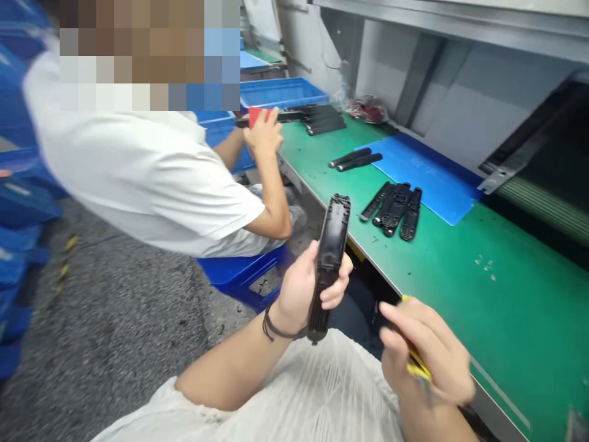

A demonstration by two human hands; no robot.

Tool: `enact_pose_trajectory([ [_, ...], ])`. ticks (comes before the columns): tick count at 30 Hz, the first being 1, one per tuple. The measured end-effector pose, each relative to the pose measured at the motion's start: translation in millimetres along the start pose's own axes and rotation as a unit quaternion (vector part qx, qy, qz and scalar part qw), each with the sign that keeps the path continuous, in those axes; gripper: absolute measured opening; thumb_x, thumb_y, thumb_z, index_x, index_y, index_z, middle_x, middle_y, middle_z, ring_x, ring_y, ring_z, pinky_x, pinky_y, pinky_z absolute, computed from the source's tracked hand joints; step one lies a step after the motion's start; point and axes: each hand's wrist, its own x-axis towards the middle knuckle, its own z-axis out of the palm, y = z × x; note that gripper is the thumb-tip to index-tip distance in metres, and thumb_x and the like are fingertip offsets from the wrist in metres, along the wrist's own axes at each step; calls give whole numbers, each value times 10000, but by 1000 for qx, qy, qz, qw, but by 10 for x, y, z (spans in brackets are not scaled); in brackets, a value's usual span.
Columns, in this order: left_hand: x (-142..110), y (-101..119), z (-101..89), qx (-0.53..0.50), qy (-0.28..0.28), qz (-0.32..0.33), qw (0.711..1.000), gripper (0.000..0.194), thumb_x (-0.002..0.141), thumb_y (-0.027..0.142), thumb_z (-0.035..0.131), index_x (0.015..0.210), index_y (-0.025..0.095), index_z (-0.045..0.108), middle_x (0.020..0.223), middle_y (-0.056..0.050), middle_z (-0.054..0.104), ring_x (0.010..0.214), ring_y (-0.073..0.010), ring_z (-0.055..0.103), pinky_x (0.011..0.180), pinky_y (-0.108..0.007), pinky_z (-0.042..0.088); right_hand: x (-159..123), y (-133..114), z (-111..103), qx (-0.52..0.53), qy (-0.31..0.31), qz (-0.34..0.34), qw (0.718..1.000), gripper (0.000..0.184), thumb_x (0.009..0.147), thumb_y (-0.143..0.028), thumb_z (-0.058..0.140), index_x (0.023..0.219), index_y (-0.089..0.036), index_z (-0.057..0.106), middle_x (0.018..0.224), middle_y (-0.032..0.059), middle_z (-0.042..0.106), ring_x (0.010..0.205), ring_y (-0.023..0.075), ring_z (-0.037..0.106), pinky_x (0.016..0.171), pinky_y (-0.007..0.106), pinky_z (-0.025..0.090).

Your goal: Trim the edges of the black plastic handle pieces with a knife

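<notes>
My left hand (297, 291) is wrapped round a long black plastic casing (334, 230), held tilted above my lap with its hollow, ribbed inner side facing me. My right hand (437, 350), a little blurred, is closed on a slim yellow tool (418, 369) near the table's front edge. Fingers cover most of that tool, so its exact kind does not show. The right hand is apart from the casing. Several similar black casings (396, 209) lie in a group on the green tabletop beyond my hands.
A co-worker in a white shirt (151, 178) sits at the left, holding something red (259, 116). The green table (519, 294) bears a blue sheet (427, 175), two dark casings (354, 159) and a further stack (324, 118). Behind are blue bins (285, 92); a blue stool (239, 270) stands below.
</notes>
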Motion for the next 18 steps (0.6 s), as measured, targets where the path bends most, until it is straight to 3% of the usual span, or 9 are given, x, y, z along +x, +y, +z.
enact_pose_trajectory([
  [4, -3, 240, -96, -17, 71, 97, 993, 625, 1054, 587, 259, 787, 142, 607, 627, 16, 393, 409, -45, 228, 358, -150, 292, -63, 129, 479, -13, 41, 17, 999, 477, 931, -264, 725, 1387, -251, 583, 804, 13, 611, 640, 158, 578, 564, 303, 503],
  [6, 35, 218, -69, -31, 102, 107, 989, 615, 1068, 550, 229, 790, 143, 597, 654, 10, 405, 420, -44, 219, 364, -148, 297, -109, 117, 582, 16, 18, -47, 999, 426, 920, -285, 738, 1316, -228, 588, 836, 32, 642, 681, 167, 607, 579, 304, 510],
  [10, 131, 24, 5, -47, 132, 104, 985, 644, 1074, 552, 203, 780, 131, 591, 620, 18, 395, 416, -47, 246, 376, -151, 296, -199, 46, 515, -19, -49, -181, 982, 171, 932, -194, 686, 1088, -213, 618, 784, 32, 665, 611, 146, 568, 532, 293, 409],
  [15, 180, -125, 16, -23, 93, 61, 994, 678, 1054, 627, 181, 771, 147, 568, 474, 50, 328, 367, -58, 244, 374, -154, 273, -266, 36, 404, -45, -72, -202, 976, 187, 905, -110, 662, 1080, -171, 636, 778, 41, 697, 558, 145, 543, 492, 319, 338],
  [18, 165, -111, -11, 6, 52, 56, 997, 697, 1021, 704, 212, 778, 153, 562, 440, 56, 335, 348, -60, 235, 363, -165, 252, -305, -2, 385, -11, -74, -170, 983, 154, 922, -114, 624, 1059, -183, 643, 774, 41, 696, 545, 147, 553, 481, 321, 358],
])
